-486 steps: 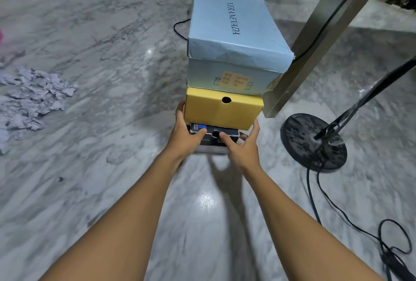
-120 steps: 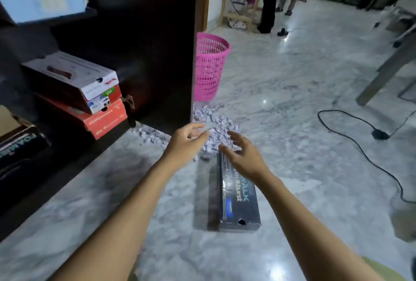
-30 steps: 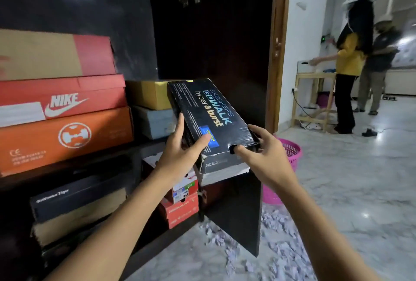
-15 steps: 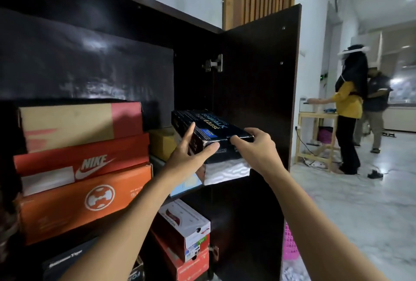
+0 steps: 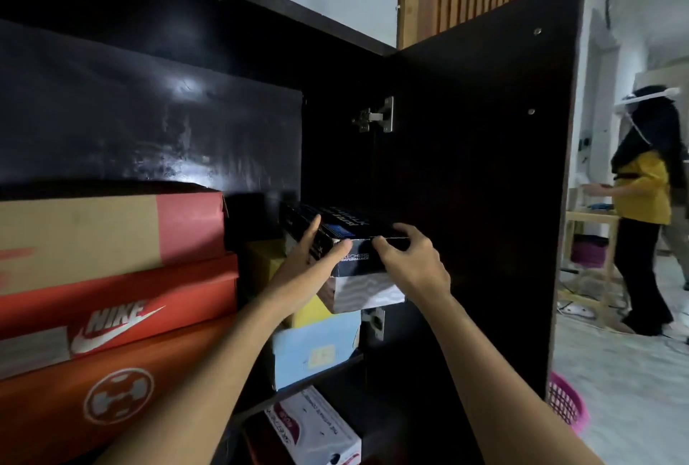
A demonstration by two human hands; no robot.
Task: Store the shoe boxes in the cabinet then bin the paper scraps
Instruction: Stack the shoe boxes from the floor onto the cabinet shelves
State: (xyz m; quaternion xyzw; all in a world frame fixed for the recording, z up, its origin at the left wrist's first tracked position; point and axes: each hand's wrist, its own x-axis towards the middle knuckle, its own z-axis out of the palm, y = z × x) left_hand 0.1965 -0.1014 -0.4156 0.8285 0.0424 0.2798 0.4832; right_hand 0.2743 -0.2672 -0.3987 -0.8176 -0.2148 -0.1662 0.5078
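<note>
**Holding the black box over the right-hand stack**

Gripping from both sides, the left hand (image 5: 311, 259) lays its fingers along the left wall of the black cardboard shoe box (image 5: 348, 231) with the thumb pressed on the near end. The right hand (image 5: 414, 265) curls its fingertips over the near top edge. The box's far end is inside the dark wooden cabinet (image 5: 149, 110), and its near end juts out toward the viewer. It sits level above the yellow cardboard box (image 5: 309, 313) and the pale blue cardboard box (image 5: 313, 351). Whether it already rests on the yellow one cannot be told.

There is dark open space above the black box, up to the cabinet top. To its left a narrow gap separates it from the tan-and-red cardboard box (image 5: 112, 233), which tops the red Nike box (image 5: 119, 310) and the orange box (image 5: 112, 390). To its right the open dark cabinet door (image 5: 481, 185) stands close beside the right hand.

A white printed box (image 5: 317, 427) lies on the shelf below. Past the door's outer edge, a pink plastic mesh basket (image 5: 566, 405) sits on the floor. Farther off a person in a yellow top (image 5: 643, 200) stands.
</note>
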